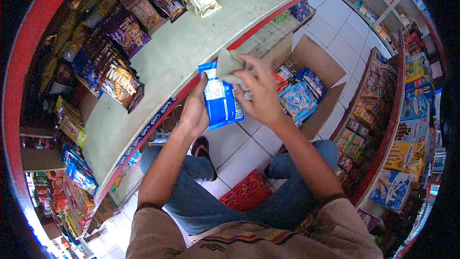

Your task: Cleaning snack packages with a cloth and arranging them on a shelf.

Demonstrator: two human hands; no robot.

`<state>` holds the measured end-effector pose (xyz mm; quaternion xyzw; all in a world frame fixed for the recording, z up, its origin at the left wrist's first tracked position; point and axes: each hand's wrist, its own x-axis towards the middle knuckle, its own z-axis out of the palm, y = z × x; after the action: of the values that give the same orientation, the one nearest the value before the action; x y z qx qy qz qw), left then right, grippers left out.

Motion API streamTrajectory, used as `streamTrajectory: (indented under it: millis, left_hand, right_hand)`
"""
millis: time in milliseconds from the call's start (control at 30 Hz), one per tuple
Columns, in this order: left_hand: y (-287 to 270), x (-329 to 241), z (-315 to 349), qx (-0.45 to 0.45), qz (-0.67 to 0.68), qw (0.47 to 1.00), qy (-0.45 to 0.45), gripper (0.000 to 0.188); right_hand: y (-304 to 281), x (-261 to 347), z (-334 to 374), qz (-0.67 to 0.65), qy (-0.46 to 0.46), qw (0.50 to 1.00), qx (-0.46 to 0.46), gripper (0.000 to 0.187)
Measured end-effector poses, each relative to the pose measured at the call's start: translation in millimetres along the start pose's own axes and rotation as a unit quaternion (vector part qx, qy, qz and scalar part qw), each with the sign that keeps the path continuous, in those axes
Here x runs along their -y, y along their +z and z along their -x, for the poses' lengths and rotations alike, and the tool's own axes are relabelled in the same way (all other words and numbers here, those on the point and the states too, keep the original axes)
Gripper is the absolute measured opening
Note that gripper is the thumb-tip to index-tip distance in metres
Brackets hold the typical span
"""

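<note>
My left hand (194,110) holds a blue snack packet (220,98) upright by its lower left edge, its printed back facing me. My right hand (258,91) grips a grey cloth (227,67) and presses it against the packet's top. Both hands are raised over the white tiled floor, beside the edge of a grey shelf (172,57). An open cardboard box (316,62) with more blue and red packets (299,98) lies on the floor just beyond my hands.
Brown and purple snack bags (120,81) stand along the shelf's far side. A red crate (247,194) sits between my knees. Racks of boxed snacks (397,129) line the right side. Round tins (167,122) show under the shelf edge.
</note>
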<state>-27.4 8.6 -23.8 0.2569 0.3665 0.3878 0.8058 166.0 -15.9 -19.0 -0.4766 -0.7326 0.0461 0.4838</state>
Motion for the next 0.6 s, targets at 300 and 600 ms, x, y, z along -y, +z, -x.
streamTrajectory:
  millis: [300, 600]
  left_hand:
    - [-5.0, -9.4, -5.3, 0.051, 0.069, 0.996, 0.026, 0.053]
    - [-14.5, -24.7, -6.6, 0.054, 0.074, 0.992, 0.088, 0.05]
  right_hand:
    - [9.6, -1.7, 11.3, -0.137, -0.032, 0.972, 0.191, 0.042]
    - [-1.8, 2.9, 22.6, -0.197, 0.01, 0.944, 0.266, 0.039]
